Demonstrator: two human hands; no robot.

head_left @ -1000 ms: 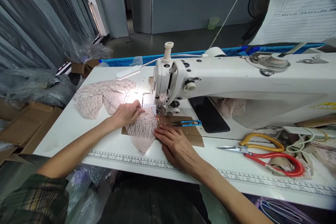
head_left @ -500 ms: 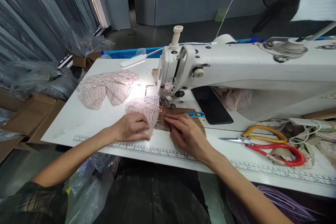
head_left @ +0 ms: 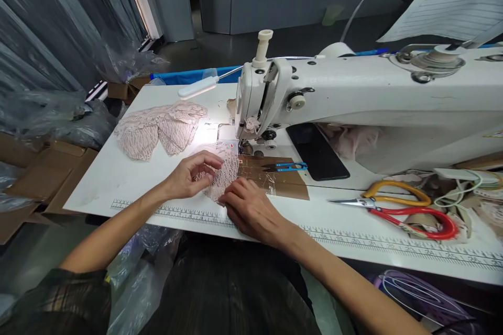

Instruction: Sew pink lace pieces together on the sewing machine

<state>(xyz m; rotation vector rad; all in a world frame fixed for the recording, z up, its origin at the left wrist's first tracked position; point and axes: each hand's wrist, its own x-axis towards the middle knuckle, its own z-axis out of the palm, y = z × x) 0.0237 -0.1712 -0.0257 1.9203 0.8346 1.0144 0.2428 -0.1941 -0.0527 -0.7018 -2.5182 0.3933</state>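
Your left hand (head_left: 196, 174) curls half open over the lace (head_left: 228, 167), thumb apart; your right hand (head_left: 252, 209) bunches at its near edge, grip impossible to tell; the machine (head_left: 353, 89) stands beyond your fingers; you seem to be arranging the lace; the next move likely calls for light, flat handling.

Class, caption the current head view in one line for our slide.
Left hand and right hand at a pink lace piece beside a white sewing machine, blue snips nearby.

Black numbers, seemingly including 10, marked the long white ruler strip (head_left: 176, 213) along the white bench (head_left: 94, 180); writing on the lined white paper sheet (head_left: 463, 0) was unreadable.
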